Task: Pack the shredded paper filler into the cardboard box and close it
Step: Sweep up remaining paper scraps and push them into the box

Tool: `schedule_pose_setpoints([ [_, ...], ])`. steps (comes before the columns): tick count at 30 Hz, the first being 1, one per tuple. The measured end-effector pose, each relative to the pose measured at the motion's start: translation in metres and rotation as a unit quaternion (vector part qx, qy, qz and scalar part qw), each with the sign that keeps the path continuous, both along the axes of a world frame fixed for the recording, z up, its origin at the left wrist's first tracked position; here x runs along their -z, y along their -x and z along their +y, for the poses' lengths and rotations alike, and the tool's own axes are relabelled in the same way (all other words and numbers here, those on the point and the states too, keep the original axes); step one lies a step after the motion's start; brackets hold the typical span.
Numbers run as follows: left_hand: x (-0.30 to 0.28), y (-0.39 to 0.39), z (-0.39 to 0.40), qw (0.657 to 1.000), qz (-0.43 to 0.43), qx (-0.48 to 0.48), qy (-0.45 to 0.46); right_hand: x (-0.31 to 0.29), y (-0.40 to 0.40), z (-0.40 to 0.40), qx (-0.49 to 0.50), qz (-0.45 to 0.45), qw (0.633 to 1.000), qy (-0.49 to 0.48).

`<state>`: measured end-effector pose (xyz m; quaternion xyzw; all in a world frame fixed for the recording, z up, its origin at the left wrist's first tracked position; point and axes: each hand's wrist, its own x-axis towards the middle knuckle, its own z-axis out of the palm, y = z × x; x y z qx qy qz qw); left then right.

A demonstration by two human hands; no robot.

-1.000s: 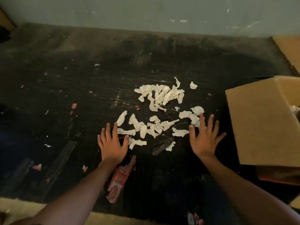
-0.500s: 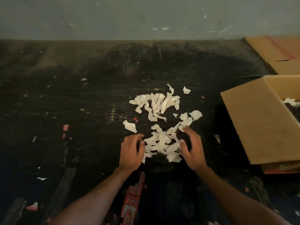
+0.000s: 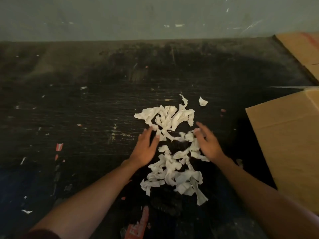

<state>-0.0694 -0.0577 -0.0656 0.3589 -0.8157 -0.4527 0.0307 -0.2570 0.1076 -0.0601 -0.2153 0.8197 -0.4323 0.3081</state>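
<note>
White shredded paper filler lies on the dark table in two clumps: a far clump (image 3: 168,118) and a near heap (image 3: 174,175) between my forearms. My left hand (image 3: 145,149) is flat and open at the left of the far clump, fingertips touching its strips. My right hand (image 3: 207,144) is open on the right side, fingers spread over strips between the clumps. Neither hand holds paper. The brown cardboard box (image 3: 290,144) stands at the right edge, with its flap toward me; its inside is out of view.
Another flattened cardboard sheet (image 3: 303,50) lies at the back right. A red and white wrapper (image 3: 139,225) lies near the front edge. A single paper scrap (image 3: 202,101) sits beyond the far clump. Small scraps dot the left of the table. A grey wall bounds the back.
My hands raked the near strips into a heap toward me, then reached forward to the sides of the far clump. The view shifted left, so less of the box shows.
</note>
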Motion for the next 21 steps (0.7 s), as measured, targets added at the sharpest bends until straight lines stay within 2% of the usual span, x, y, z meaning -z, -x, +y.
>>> schedule_pose_setpoints([
  [2,-0.002,-0.005,0.014,0.997,0.022,0.061,0.03,-0.002,-0.022,0.005,-0.037,-0.009,0.997,0.067],
  [4,-0.005,-0.01,0.016,0.992,0.05,0.074,0.093,-0.005,-0.035,0.006,-0.03,0.06,0.989,0.129],
  [6,-0.005,-0.005,0.0,0.982,0.059,0.026,0.176,-0.003,-0.024,-0.001,0.035,0.09,0.982,0.161],
  [8,-0.003,0.007,-0.023,0.975,0.054,-0.06,0.204,0.002,0.006,-0.015,0.101,0.106,0.978,0.15],
  [11,-0.005,0.031,-0.062,0.98,0.03,-0.169,0.101,0.008,0.069,-0.043,0.152,0.108,0.979,0.087],
  [14,-0.006,0.057,-0.084,0.985,0.041,-0.166,-0.004,0.012,0.12,-0.069,0.136,0.143,0.98,0.005],
  [16,-0.006,0.072,-0.085,0.987,0.063,-0.141,-0.045,0.012,0.135,-0.085,0.086,0.146,0.985,-0.039],
  [21,-0.003,0.096,-0.062,0.985,0.1,-0.111,-0.08,0.01,0.109,-0.11,-0.122,0.104,0.987,-0.009],
])
